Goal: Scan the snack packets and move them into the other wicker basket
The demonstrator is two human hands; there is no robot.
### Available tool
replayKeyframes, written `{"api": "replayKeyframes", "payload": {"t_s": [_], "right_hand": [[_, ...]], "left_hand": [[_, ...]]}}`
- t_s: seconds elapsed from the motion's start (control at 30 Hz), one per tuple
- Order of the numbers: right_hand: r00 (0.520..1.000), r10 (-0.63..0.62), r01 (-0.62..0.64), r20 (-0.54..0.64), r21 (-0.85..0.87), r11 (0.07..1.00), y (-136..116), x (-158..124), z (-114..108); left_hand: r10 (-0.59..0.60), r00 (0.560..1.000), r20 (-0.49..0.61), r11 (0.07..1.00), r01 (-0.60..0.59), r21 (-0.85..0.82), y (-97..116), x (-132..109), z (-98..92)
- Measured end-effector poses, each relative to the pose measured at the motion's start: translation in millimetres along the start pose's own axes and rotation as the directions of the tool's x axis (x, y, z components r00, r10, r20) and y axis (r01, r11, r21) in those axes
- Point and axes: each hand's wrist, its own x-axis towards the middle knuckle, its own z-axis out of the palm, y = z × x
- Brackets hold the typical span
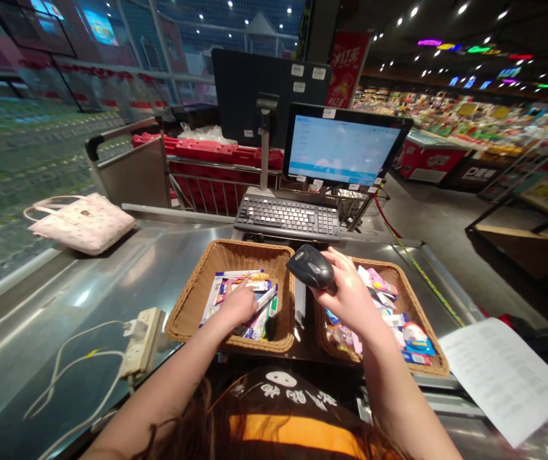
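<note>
My left hand reaches down into the left wicker basket. Its fingers look stretched out onto a loose heap of small snack packets, and no packet is clearly gripped. A slim white and blue packet lies tilted beside that hand. In my right hand is a black handheld barcode scanner, raised between the two baskets with its head pointing left. Partly under my right forearm stands the right wicker basket, holding several small colourful packaged items.
Behind the baskets are a black keyboard and a lit monitor. A power strip with white cables lies left on the metal counter. A pale handbag sits at back left, a printed sheet at right.
</note>
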Motion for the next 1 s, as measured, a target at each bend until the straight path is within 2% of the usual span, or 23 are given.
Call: {"api": "replayKeyframes", "payload": {"t_s": [0.17, 0.27, 0.43, 0.57, 0.7, 0.87, 0.93, 1.0], "right_hand": [[0.999, 0.035, -0.036, -0.021, -0.016, 0.999, 8.8, -7.2, -9.0], [0.997, 0.047, -0.048, -0.056, -0.023, 0.999, 18.3, -13.7, -18.0], [0.979, 0.116, -0.130, -0.168, -0.076, 0.989, 42.5, -31.3, -36.8], [0.949, 0.171, -0.211, -0.266, -0.130, 0.969, 61.7, -48.7, -53.9], [0.909, 0.241, -0.299, -0.341, -0.131, 0.945, 74.5, -65.3, -70.2], [0.870, 0.288, -0.362, -0.401, -0.121, 0.924, 84.4, -79.9, -82.0], [0.861, 0.302, -0.376, -0.409, -0.112, 0.920, 88.3, -83.7, -84.4], [0.854, 0.313, -0.388, -0.416, -0.110, 0.915, 92.9, -87.2, -87.0]], "left_hand": [[0.003, 0.999, 0.047, 0.998, -0.006, 0.062, 2.5, 1.1, -0.4], [0.003, 1.000, 0.031, 0.993, -0.007, 0.116, 11.8, 5.4, -7.1], [0.143, 0.987, -0.073, 0.988, -0.139, 0.065, 49.1, 16.5, -26.6], [0.291, 0.954, -0.068, 0.957, -0.291, -0.003, 87.7, 31.0, -30.9], [0.468, 0.883, -0.031, 0.881, -0.469, -0.057, 129.3, 47.8, -18.8], [0.669, 0.740, 0.061, 0.742, -0.671, -0.001, 187.2, 66.2, 4.5], [0.715, 0.693, 0.094, 0.693, -0.720, 0.037, 209.3, 73.4, 15.2], [0.732, 0.674, 0.101, 0.672, -0.738, 0.056, 229.1, 80.2, 26.5]]}}
